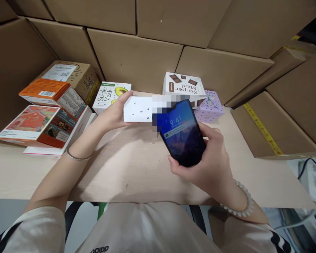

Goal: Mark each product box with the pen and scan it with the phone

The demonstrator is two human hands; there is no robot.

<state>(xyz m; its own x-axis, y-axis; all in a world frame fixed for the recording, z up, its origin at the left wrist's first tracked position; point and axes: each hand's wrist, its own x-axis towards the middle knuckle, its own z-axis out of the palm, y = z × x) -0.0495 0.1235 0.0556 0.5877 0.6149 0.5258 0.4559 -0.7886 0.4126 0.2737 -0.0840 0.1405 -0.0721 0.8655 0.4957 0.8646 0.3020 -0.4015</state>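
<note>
My left hand [117,110] grips the left end of a white box [138,109] with small dark specks, held above the table. A pixelated patch hides the box's right end. In my right hand [210,154] is a smartphone [185,135], tilted, its lit lock screen reading 9:41. The phone's upper left corner meets the blurred patch, so I cannot tell whether it touches the box. Behind my left hand stands a Su-per Meal box with an avocado picture [107,95]. Beyond the phone is another Su-per Meal box with chocolate pictures [184,84], beside a lilac box [210,107].
On the left, an orange box [49,92], a box with a colourful picture [39,123] and a brown carton [78,79] are piled together. Large cardboard boxes [136,59] wall in the pale wooden table [136,168]. A yellow strip [263,130] marks the cardboard at right.
</note>
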